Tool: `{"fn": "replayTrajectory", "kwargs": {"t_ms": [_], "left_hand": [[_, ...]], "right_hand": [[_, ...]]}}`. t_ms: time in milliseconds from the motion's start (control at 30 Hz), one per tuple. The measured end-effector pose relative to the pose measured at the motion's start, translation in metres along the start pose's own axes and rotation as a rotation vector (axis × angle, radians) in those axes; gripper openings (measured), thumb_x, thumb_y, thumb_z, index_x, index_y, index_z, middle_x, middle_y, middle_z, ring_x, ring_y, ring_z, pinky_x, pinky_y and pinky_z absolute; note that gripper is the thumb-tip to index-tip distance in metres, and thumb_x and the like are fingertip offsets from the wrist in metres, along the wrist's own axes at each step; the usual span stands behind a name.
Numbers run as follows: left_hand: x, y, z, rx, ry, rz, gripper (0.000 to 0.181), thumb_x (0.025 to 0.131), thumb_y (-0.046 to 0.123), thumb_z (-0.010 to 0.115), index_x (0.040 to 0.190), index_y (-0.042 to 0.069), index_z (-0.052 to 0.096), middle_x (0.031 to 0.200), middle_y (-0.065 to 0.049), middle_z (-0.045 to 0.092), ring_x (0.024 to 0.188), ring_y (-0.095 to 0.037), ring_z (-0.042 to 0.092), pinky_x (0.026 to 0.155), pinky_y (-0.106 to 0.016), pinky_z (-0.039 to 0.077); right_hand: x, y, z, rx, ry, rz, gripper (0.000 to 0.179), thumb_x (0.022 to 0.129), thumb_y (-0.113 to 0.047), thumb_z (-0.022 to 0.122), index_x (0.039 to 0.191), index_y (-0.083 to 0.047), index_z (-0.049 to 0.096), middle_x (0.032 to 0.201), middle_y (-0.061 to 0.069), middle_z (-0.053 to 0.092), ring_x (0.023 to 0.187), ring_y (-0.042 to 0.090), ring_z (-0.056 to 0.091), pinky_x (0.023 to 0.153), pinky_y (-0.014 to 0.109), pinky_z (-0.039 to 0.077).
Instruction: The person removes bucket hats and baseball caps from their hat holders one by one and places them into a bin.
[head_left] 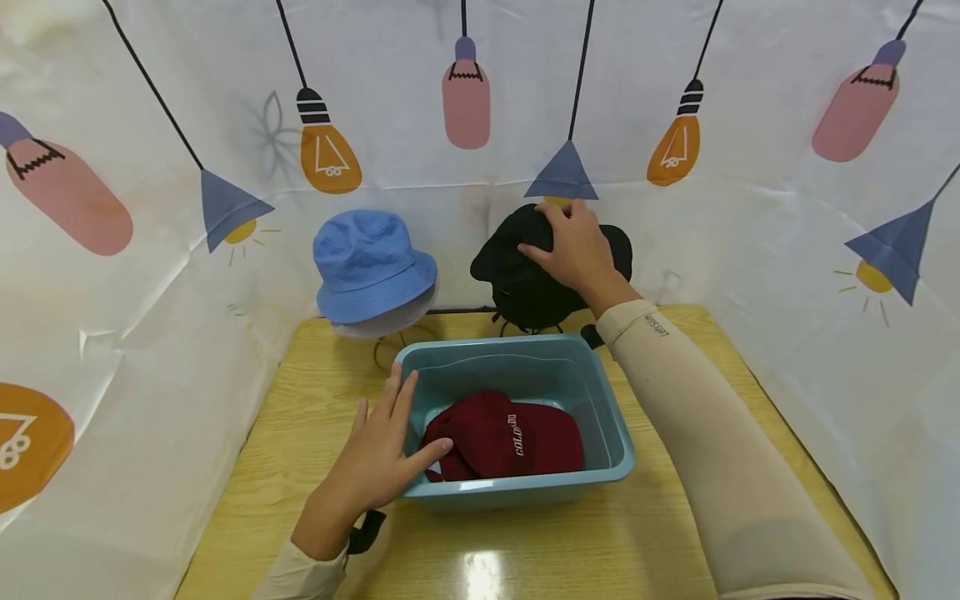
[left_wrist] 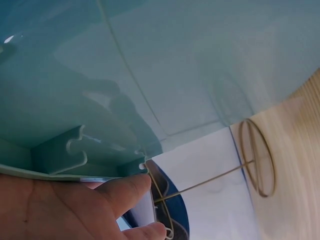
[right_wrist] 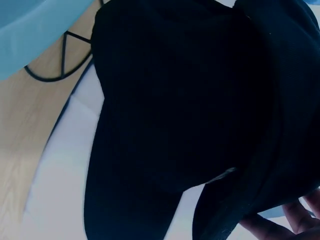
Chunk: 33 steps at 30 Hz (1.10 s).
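The right hand (head_left: 576, 248) is gripping a black cap (head_left: 517, 258) behind the blue bin (head_left: 510, 497), while the left hand (head_left: 375, 457), spread wide, is touching the bin's left side.

Tabletop (head_left: 585, 550) – glossy, yellow wood grain

Directly on it: blue-green plastic tub (head_left: 517, 494), roughly central. Behind tub, toward far edge, two supports: brass-coloured wire hat stand (left_wrist: 252, 161) at left, black wire hat stand (right_wrist: 63, 55) to its right.
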<state>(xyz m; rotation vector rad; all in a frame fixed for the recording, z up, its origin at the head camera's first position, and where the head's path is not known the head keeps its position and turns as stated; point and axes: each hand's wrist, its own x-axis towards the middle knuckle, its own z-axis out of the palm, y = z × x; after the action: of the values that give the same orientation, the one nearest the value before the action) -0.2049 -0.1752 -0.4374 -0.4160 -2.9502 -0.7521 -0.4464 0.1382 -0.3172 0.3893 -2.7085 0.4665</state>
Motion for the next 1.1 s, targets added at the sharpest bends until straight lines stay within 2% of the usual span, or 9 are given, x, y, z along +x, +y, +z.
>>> {"fn": "replayTrajectory", "kwargs": {"t_ms": [200, 467, 733, 1100], "left_hand": [[0.0, 0.001, 0.0, 0.001, 0.015, 0.012, 0.103, 0.093, 0.074, 0.056, 0.169, 0.022, 0.009, 0.176, -0.008, 0.001, 0.153, -0.038, 0.036, 0.12, -0.075, 0.008], [0.001, 0.002, 0.001, 0.0, 0.014, 0.008, 0.103, 0.094, 0.072, 0.058, 0.169, 0.021, 0.01, 0.176, -0.009, 0.002, 0.152, -0.039, 0.037, 0.12, -0.076, 0.008], [0.0, 0.002, 0.001, 0.001, 0.01, 0.003, 0.103, 0.093, 0.078, 0.052, 0.169, 0.022, 0.01, 0.176, -0.009, 0.002, 0.15, -0.039, 0.04, 0.119, -0.077, 0.008], [0.0, 0.001, 0.001, 0.005, 0.011, 0.006, 0.102, 0.093, 0.076, 0.054, 0.169, 0.021, 0.011, 0.176, -0.01, 0.002, 0.151, -0.039, 0.039, 0.119, -0.077, 0.009]], "right_hand": [[0.0, -0.003, -0.005, 0.001, 0.046, -0.009, 0.079, 0.092, -0.065, 0.066, 0.158, -0.028, 0.043, 0.143, 0.022, 0.045, 0.127, 0.039, 0.051, 0.101, 0.059, 0.052], [-0.002, -0.002, -0.014, 0.006, 0.108, -0.031, 0.078, 0.091, -0.065, 0.067, 0.155, -0.026, 0.045, 0.137, 0.021, 0.049, 0.121, 0.038, 0.053, 0.099, 0.056, 0.054], [-0.009, -0.003, -0.023, 0.045, 0.131, -0.012, 0.077, 0.091, -0.065, 0.067, 0.153, -0.026, 0.047, 0.137, 0.023, 0.049, 0.121, 0.041, 0.054, 0.101, 0.058, 0.052], [-0.023, -0.005, -0.031, 0.061, 0.191, -0.006, 0.076, 0.09, -0.067, 0.067, 0.152, -0.026, 0.049, 0.133, 0.022, 0.05, 0.117, 0.039, 0.055, 0.098, 0.059, 0.053]]}}
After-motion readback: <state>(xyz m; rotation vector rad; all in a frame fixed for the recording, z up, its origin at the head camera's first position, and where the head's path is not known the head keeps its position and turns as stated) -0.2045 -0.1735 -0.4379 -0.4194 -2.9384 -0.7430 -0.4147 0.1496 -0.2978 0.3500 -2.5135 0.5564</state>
